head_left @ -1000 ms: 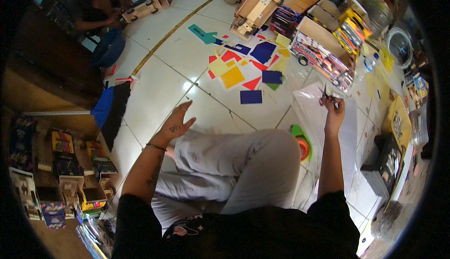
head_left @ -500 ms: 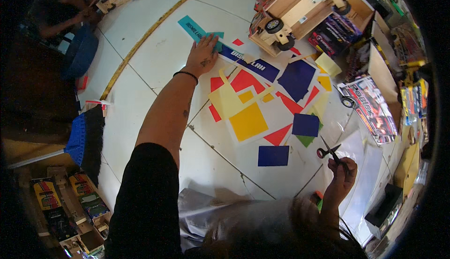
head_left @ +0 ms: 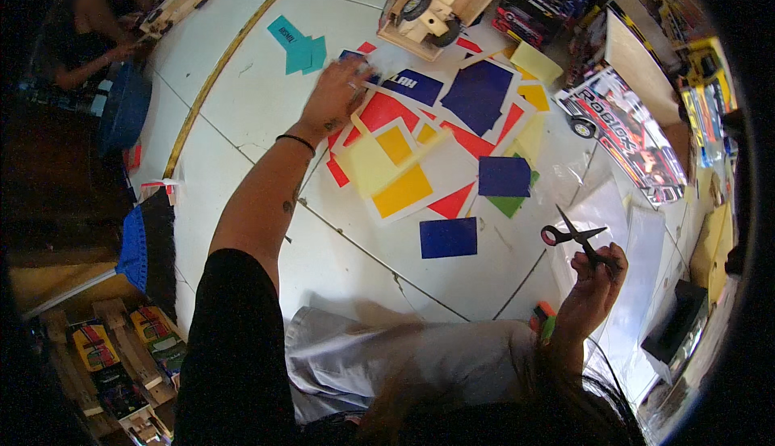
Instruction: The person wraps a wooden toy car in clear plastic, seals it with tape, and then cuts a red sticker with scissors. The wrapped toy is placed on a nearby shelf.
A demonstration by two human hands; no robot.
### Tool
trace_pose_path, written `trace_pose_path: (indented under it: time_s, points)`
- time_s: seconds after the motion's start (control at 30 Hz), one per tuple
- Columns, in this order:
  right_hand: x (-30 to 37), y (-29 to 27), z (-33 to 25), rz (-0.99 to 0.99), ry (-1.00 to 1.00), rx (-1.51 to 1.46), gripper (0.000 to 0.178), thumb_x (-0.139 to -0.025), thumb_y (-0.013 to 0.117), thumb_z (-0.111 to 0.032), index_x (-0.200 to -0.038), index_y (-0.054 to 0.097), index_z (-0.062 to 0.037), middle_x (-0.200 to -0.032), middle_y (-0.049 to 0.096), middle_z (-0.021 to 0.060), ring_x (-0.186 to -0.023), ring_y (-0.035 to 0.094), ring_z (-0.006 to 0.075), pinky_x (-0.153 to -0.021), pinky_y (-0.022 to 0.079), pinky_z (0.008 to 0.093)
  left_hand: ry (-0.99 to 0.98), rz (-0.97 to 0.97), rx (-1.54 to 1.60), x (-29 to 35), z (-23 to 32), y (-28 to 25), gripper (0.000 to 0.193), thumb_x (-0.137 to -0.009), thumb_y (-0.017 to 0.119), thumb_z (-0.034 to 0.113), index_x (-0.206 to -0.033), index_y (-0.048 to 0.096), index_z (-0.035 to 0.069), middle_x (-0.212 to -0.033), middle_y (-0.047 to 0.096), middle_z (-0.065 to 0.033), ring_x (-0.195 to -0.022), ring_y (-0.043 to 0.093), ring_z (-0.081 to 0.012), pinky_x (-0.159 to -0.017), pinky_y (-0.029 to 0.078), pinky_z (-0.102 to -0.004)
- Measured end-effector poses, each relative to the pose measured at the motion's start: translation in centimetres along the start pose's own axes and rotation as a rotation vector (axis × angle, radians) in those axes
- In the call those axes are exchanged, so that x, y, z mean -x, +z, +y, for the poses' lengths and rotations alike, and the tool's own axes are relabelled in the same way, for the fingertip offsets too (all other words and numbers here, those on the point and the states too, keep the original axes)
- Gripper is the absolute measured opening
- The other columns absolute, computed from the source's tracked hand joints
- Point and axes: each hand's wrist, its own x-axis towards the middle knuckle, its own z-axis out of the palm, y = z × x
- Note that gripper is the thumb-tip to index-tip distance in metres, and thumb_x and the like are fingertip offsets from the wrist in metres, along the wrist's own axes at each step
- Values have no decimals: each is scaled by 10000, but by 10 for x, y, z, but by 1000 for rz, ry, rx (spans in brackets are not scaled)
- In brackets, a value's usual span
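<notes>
Stretched out to the upper middle, my left hand (head_left: 333, 97) lies over a dark blue strip with white lettering (head_left: 416, 87). Its fingers look extended and slightly blurred, and they hide part of the strip. Left of them are teal pieces (head_left: 303, 52), one of them lettered. Black-handled scissors (head_left: 575, 236) sit in my right hand (head_left: 599, 284), blades apart and clear of the sheets. Between the hands are scattered a large dark blue piece (head_left: 478, 95), smaller blue rectangles (head_left: 449, 238), a yellow piece (head_left: 401, 192), red scraps (head_left: 470, 141) and pale yellow backing (head_left: 355, 162).
A wooden toy truck (head_left: 428, 22) lies tipped over at the far side, and a printed toy truck (head_left: 622, 127) stands at right. Clear plastic sheets (head_left: 622, 276) are near my right hand. A blue broom (head_left: 137, 240) and wooden toy parts (head_left: 121, 349) are at left. Another person (head_left: 101, 30) works far left.
My left hand has come off the teal pieces and shifted right onto the blue strip. The teal pieces now lie uncovered. My right hand still holds the scissors, and the whole view has shifted.
</notes>
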Motion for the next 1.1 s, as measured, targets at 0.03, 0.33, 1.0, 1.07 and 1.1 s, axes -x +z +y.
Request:
trace_pose_path:
  time_s: [0.03, 0.33, 1.0, 1.07, 1.1]
  points:
    - [2, -1, -2, -7, 22, -2, 276, -888, 467, -89, -1143, 464, 18, -954, 504, 104, -747, 614, 219, -696, 501, 336, 39, -17, -34, -10, 12, -4, 450, -822, 591, 191, -1253, 511, 89, -1353, 428, -135, -1249, 402, -314, -1075, 278, -459]
    - [5, -4, -5, 6, -7, -71, 255, -897, 433, -82, -1125, 467, 28, -947, 502, 112, -724, 604, 223, -670, 494, 332, -476, -346, -79, -69, 30, -21, 864, -648, 721, 558, -1301, 446, 64, -1347, 439, -137, -1261, 400, -272, -1028, 306, -523]
    - [4, -6, 7, -30, 55, -133, 269, -894, 443, -90, -1127, 479, 40, -968, 504, 126, -710, 591, 206, -644, 472, 301, -225, -423, 33, -44, -7, -15, 780, -660, 684, 266, -1360, 375, 111, -1374, 396, -176, -1294, 361, -294, -1074, 227, -548]
    - [4, -5, 8, -10, 67, -105, 271, -894, 446, -98, -1127, 480, 38, -965, 503, 124, -711, 586, 205, -647, 468, 303, -131, -458, -69, -52, -13, -17, 778, -676, 686, 228, -1364, 358, 72, -1342, 431, -195, -1284, 376, -299, -1091, 249, -500]
    - [4, -5, 9, -21, 66, -112, 273, -895, 446, -101, -1128, 480, 37, -962, 502, 123, -712, 584, 206, -647, 467, 303, -69, -470, -76, -58, -16, -19, 778, -680, 688, 208, -1362, 350, 47, -1318, 450, -207, -1264, 399, -309, -1071, 290, -471]
